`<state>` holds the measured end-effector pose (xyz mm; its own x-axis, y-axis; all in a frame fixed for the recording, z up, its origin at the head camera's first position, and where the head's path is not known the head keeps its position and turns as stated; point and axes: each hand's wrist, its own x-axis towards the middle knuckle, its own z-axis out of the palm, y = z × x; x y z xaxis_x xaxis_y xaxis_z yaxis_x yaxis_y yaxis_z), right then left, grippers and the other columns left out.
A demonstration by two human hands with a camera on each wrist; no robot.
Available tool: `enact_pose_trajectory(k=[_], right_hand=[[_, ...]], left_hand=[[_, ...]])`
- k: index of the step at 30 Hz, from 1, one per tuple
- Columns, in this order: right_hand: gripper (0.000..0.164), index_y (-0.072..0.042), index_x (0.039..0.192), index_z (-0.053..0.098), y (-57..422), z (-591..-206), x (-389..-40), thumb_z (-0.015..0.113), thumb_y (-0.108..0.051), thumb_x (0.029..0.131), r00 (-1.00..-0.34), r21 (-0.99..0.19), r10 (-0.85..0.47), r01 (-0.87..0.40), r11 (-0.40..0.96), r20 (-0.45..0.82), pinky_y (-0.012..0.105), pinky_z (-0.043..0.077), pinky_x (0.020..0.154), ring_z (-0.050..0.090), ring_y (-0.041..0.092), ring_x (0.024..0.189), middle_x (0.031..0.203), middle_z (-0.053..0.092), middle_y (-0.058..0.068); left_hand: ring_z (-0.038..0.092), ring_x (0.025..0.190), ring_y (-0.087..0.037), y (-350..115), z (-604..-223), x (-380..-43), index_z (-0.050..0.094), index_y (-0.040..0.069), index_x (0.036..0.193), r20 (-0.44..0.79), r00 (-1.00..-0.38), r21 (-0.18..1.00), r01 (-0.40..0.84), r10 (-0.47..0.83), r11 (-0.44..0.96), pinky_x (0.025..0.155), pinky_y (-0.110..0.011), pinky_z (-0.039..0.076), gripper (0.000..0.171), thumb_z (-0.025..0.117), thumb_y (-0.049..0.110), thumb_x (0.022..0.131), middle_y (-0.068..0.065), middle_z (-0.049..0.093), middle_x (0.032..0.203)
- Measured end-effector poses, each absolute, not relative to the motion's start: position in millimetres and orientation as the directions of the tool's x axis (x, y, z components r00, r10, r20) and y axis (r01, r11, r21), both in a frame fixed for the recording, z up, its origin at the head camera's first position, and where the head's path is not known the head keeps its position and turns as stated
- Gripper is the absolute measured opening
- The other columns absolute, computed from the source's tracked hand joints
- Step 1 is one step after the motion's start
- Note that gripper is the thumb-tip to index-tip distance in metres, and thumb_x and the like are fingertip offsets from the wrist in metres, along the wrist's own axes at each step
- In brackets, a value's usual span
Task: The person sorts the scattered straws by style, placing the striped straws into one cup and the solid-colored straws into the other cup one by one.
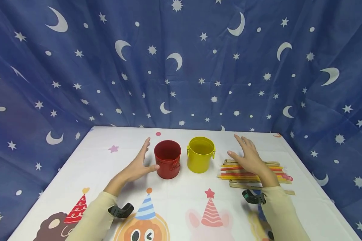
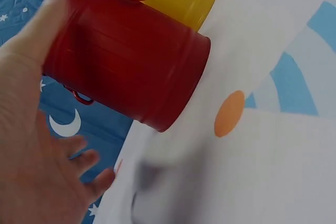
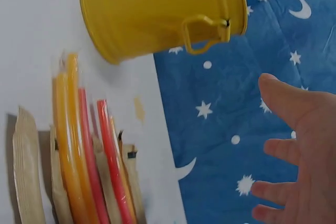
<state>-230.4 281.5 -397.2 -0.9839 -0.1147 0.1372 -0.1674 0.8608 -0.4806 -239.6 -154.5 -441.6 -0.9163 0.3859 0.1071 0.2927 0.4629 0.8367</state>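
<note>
A red metal bucket [image 1: 168,164] and a yellow metal bucket [image 1: 199,160] stand upright side by side near the middle of the table. My left hand [image 1: 138,169] is at the red bucket's left side, fingers spread and thumb right by its wall; it holds nothing. In the right wrist view the yellow bucket [image 3: 163,14] shows a small side handle. Over a bundle of wrapped sticks, red, orange and brown paper [image 1: 244,172], hovers my right hand [image 1: 251,160], its fingers spread and nothing in them.
The white table cover [image 1: 175,207] is printed with cartoon animals in party hats. Behind the table hangs a dark blue curtain [image 1: 181,83] with moons and stars. A black wrist camera [image 1: 120,210] is strapped on the left sleeve, another [image 1: 254,196] on the right.
</note>
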Motion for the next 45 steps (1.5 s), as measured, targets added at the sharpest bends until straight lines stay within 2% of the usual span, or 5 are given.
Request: enact_pose_trajectory(k=[7, 19, 29, 37, 45], right_hand=[[0.068, -0.002, 0.155, 0.035, 296.1, -408.3, -242.5, 0.060, -0.036, 0.101, -0.989, -0.545, -0.101, -0.144, 0.826, 0.109, 0.076, 0.022, 0.116, 0.025, 0.055, 0.147, 0.158, 0.032, 0.032], [0.055, 0.000, 0.147, 0.048, 319.2, -422.5, -248.9, 0.058, -0.032, 0.103, -0.991, -0.585, -0.103, -0.131, 0.800, 0.082, 0.065, 0.049, 0.095, 0.052, 0.052, 0.120, 0.138, 0.053, 0.037], [0.043, 0.001, 0.137, 0.059, 338.4, -439.7, -251.8, 0.061, -0.024, 0.102, -0.996, -0.604, -0.091, -0.069, 0.794, -0.006, 0.033, 0.045, 0.077, 0.051, 0.031, 0.099, 0.130, 0.059, 0.032], [0.027, 0.004, 0.122, 0.069, 341.7, -456.5, -249.9, 0.058, -0.010, 0.102, -0.992, -0.632, -0.123, -0.091, 0.769, -0.007, 0.036, 0.052, 0.082, 0.058, 0.029, 0.098, 0.124, 0.067, 0.027], [0.023, 0.008, 0.116, 0.071, 346.0, -462.6, -250.8, 0.061, 0.000, 0.097, -0.996, -0.655, -0.084, -0.073, 0.752, 0.015, 0.020, 0.054, 0.072, 0.066, 0.022, 0.092, 0.115, 0.070, 0.029]], left_hand=[[0.032, 0.150, -0.044, -150.1, -452.8, -249.7, -0.005, 0.022, 0.164, -0.006, -0.855, 0.895, 0.227, 0.518, 0.384, 0.121, -0.063, 0.031, 0.118, 0.081, 0.037, 0.084, -0.018, 0.023, 0.166], [0.020, 0.157, -0.039, -140.6, -469.4, -254.4, 0.018, 0.007, 0.161, -0.027, -0.851, 0.892, 0.217, 0.524, 0.398, 0.125, -0.058, 0.024, 0.097, 0.075, 0.037, 0.089, -0.013, 0.028, 0.167], [0.031, 0.153, -0.038, -137.8, -471.2, -249.8, 0.033, 0.007, 0.156, -0.008, -0.853, 0.887, 0.235, 0.522, 0.397, 0.124, -0.060, 0.026, 0.083, 0.073, 0.037, 0.090, -0.012, 0.046, 0.157], [0.029, 0.153, -0.041, -143.1, -475.6, -250.0, 0.031, 0.008, 0.157, -0.006, -0.857, 0.891, 0.229, 0.516, 0.391, 0.124, -0.061, 0.025, 0.083, 0.072, 0.035, 0.091, -0.012, 0.044, 0.158], [0.026, 0.154, -0.041, -140.5, -473.4, -249.7, 0.027, 0.006, 0.159, 0.009, -0.846, 0.899, 0.241, 0.533, 0.366, 0.125, -0.060, 0.024, 0.086, 0.071, 0.036, 0.092, -0.013, 0.041, 0.160]])
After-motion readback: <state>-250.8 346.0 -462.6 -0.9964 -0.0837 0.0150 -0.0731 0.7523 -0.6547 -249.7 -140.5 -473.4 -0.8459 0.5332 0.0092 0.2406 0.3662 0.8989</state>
